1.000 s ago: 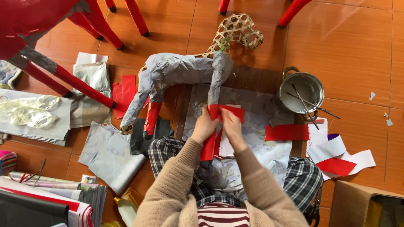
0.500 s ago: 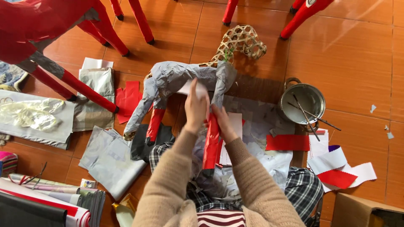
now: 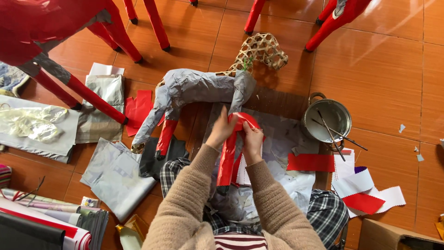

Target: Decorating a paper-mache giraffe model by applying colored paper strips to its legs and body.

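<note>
Both hands, left hand [image 3: 222, 129] and right hand [image 3: 252, 139], pinch red paper [image 3: 229, 157] around a horse's leg, hiding it

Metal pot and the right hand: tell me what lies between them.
Between the metal pot and the right hand, the head view shows only crumpled grey paper.

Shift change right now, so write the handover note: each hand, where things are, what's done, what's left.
Left hand: presses a red paper strip onto a front leg of the grey paper-covered horse frame.
Right hand: pinches the same strip lower down.
Nearby: metal pot with sticks to the right, loose red paper piece beside it, grey paper sheets to the left.
Done: two legs show red.
Left: body grey, woven bamboo head bare.
</note>
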